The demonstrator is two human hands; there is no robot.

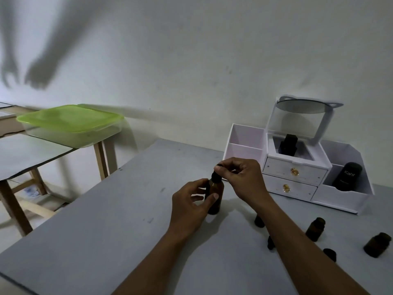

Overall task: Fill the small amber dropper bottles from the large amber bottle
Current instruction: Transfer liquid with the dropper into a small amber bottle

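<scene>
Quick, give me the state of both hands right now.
Left hand: closed around the body of the large amber bottle, steadying it upright on the table.
Right hand: fingertips pinched on the bottle's black dropper cap.

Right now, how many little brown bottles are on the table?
3 for sure: one peeking beside the right forearm, one further right, one near the right edge. More may hide behind the arm.

Table (pixel 106 220): matt grey top, scuffed with dark marks. Large amber bottle (pixel 215 201): dark brown translucent glass, slightly glossy, with black cap. Organiser (pixel 297 173) at far right edge: white matt board, gold-coloured shiny knobs. Container (pixel 72 128): clear plastic, translucent green plastic lid. Side table legs: bare wood.
</scene>
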